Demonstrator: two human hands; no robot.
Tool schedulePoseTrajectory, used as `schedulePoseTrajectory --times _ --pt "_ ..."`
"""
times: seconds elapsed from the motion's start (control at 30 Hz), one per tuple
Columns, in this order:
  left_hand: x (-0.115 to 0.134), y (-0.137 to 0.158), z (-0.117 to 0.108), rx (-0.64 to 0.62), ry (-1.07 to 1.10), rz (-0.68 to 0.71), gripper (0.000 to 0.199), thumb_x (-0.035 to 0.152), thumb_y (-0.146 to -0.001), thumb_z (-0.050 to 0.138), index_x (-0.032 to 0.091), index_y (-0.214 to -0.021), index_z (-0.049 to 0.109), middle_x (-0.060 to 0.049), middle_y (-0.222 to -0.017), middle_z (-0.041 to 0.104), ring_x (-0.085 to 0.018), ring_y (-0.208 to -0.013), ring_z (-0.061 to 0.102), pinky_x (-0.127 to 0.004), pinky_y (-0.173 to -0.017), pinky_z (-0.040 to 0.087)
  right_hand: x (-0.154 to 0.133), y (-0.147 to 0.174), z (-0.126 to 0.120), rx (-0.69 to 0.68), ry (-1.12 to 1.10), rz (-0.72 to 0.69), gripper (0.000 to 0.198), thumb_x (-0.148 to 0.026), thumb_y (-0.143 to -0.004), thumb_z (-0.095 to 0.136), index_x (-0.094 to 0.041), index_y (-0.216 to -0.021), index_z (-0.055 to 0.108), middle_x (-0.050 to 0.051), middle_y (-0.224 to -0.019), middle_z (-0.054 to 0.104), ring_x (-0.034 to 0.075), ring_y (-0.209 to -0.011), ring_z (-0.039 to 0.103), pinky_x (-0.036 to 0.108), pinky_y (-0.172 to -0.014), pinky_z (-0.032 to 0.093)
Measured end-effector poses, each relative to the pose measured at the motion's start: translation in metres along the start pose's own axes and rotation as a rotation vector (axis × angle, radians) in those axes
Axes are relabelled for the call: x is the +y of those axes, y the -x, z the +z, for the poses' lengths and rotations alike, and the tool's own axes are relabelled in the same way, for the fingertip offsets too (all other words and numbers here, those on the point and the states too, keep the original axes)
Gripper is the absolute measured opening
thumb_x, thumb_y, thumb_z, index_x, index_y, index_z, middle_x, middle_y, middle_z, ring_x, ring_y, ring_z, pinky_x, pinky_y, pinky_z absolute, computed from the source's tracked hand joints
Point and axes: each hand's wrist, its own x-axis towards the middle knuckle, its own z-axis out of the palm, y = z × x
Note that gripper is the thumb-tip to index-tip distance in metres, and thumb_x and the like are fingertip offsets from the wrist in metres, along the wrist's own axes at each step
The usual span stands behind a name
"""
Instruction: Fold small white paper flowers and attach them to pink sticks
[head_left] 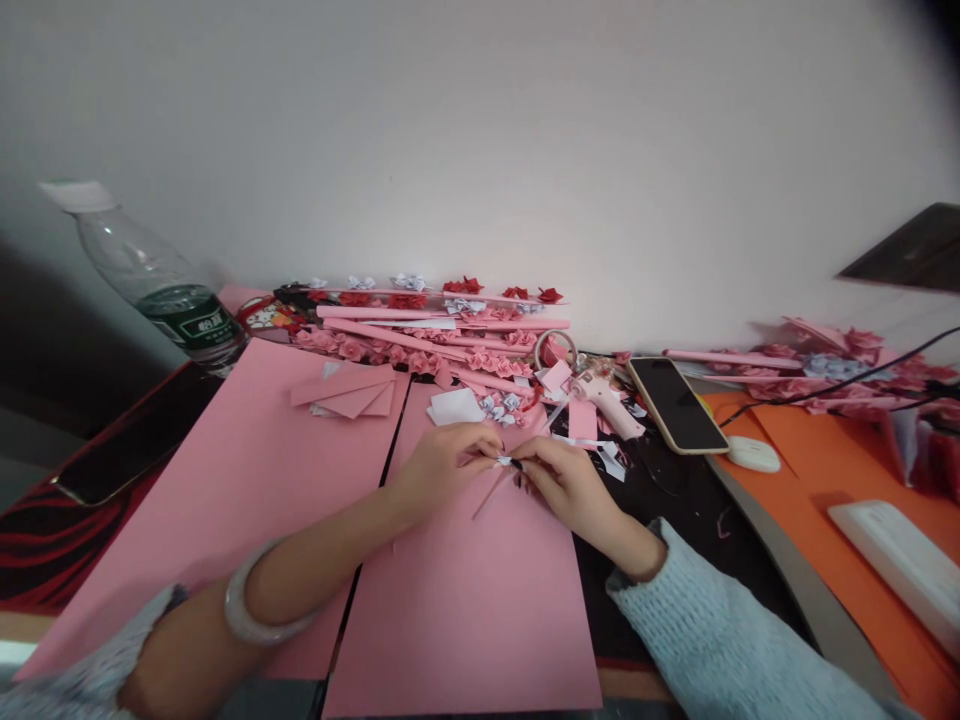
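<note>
My left hand (450, 465) and my right hand (566, 485) meet over a pink paper sheet (465, 620), fingertips pinched together. Between them is a small white folded paper piece (504, 461), mostly covered by the fingers. A thin pinkish strip (489, 498) slants down to the left from below the fingertips; whether it is joined to the white piece I cannot tell. Just beyond the hands lie white paper squares (456, 407) and small white paper flowers (501, 408). Folded pink paper pieces (352, 392) rest in a stack on the left pink sheet (247, 480).
Pink, red and white paper flowers (420, 355) line the wall. A pink glue gun (609, 402), tape roll (555, 347) and phone (675, 402) lie right of them. A water bottle (161, 275) stands left. A white mouse (754, 454) sits near orange paper (814, 510).
</note>
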Motion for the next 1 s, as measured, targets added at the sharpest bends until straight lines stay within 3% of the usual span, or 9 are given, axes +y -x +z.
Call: schedulePoseTrajectory --times 0.3,0.4,0.6,0.87,1.0 --pt "0.0023 -0.0011 0.0027 -0.034 0.114 -0.034 0.013 0.015 -0.075 0.063 0.017 -0.087 0.061 0.000 -0.082 0.064 -0.012 -0.078 0.062 -0.022 -0.075 0.051 0.0029 0.0003 0.0015 0.020 0.012 0.003 0.019 -0.007 -0.083 0.043 -0.018 -0.086 0.059 0.000 -0.064 0.057 0.012 -0.053 0.054 0.023 -0.053 0.043" --pt "0.0053 -0.0016 0.0021 -0.043 0.070 -0.016 0.017 0.021 -0.073 0.067 0.017 -0.089 0.062 -0.001 -0.083 0.064 -0.012 -0.077 0.062 -0.023 -0.074 0.051 0.0031 0.0000 0.0011 0.038 0.025 -0.047 0.019 -0.006 -0.083 0.044 -0.017 -0.085 0.059 0.001 -0.065 0.058 0.012 -0.055 0.054 0.022 -0.053 0.043" --pt "0.0004 -0.0018 -0.0002 -0.058 -0.124 0.028 0.007 0.018 -0.079 0.061 0.016 -0.075 0.065 -0.001 -0.071 0.066 -0.013 -0.067 0.057 -0.024 -0.063 0.044 0.0029 0.0005 0.0016 0.026 0.065 -0.143 0.018 -0.006 -0.083 0.046 -0.016 -0.088 0.060 0.003 -0.071 0.062 0.013 -0.062 0.057 0.024 -0.059 0.044" --pt "0.0013 0.0024 0.0006 -0.060 -0.165 0.098 0.019 0.009 -0.080 0.053 0.015 -0.063 0.059 0.002 -0.064 0.058 -0.009 -0.061 0.050 -0.021 -0.058 0.036 0.0051 0.0023 0.0020 0.001 0.076 -0.160 0.019 -0.004 -0.083 0.046 -0.016 -0.089 0.059 0.003 -0.073 0.062 0.013 -0.066 0.058 0.023 -0.062 0.045" --pt "0.0013 0.0019 0.0006 -0.066 -0.180 0.068 0.016 0.010 -0.080 0.054 0.015 -0.066 0.057 0.003 -0.065 0.056 -0.009 -0.061 0.048 -0.020 -0.057 0.035 0.0033 0.0023 0.0009 0.011 0.075 -0.154 0.019 -0.005 -0.083 0.045 -0.016 -0.088 0.060 0.003 -0.073 0.062 0.014 -0.066 0.058 0.023 -0.061 0.045"
